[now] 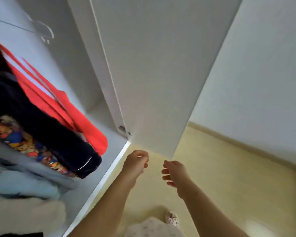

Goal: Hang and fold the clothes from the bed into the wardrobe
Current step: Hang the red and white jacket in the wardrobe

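Both forearms are held out low in front of the open wardrobe door (152,74), above the yellow floor (229,177). The left hand (136,163) and right hand (174,173) are seen close together but apart, fingers loosely curled, nothing gripped. Inside the wardrobe (72,69), clothes are hung side by side: a red garment (85,124), a dark navy garment (41,120), a patterned garment (24,142), a light blue garment (24,180) and a cream garment (24,218).

One wide-angle camera, worn on the head, looks steeply down and forward, rolled so that the wardrobe door (154,74) leans (its edges bend with the lens). The hanging clothes (41,120) sit close at left; the floor (220,177) lies below, farther off.
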Motion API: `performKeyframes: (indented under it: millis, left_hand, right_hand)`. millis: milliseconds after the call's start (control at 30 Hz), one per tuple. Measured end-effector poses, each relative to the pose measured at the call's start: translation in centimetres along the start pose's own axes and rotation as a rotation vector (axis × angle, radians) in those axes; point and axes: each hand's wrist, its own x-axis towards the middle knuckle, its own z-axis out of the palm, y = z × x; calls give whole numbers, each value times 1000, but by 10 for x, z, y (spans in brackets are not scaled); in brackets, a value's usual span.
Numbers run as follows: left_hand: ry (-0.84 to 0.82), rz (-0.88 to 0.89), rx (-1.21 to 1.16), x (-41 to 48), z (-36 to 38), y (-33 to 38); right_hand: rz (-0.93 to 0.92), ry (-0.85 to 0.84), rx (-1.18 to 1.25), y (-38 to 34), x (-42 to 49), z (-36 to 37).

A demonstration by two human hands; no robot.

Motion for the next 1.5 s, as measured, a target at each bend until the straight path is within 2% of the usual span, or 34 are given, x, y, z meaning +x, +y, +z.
performKeyframes:
  millis: [267, 467, 733, 967, 1200, 1500]
  left_hand:
    - [-368, 151, 388, -76, 187, -12]
    - [-649, 154, 548, -179, 350, -46]
    - [-914, 220, 714, -302, 530, -83]
    - [-1081, 253, 847, -367, 650, -112]
    - [-1174, 268, 931, -400, 788, -124]
    - [-1230, 302, 1014, -442, 971, -101]
  right_hand:
    - [60, 289, 378, 119, -72, -165]
    - [112, 511, 584, 239, -135, -296]
    - [151, 768, 785, 361, -213, -444]
    - [200, 914, 1061, 429, -241, -525]
    - [209, 1058, 1190, 477, -253, -640]
    - [225, 1074, 1274, 498, -252, -819]
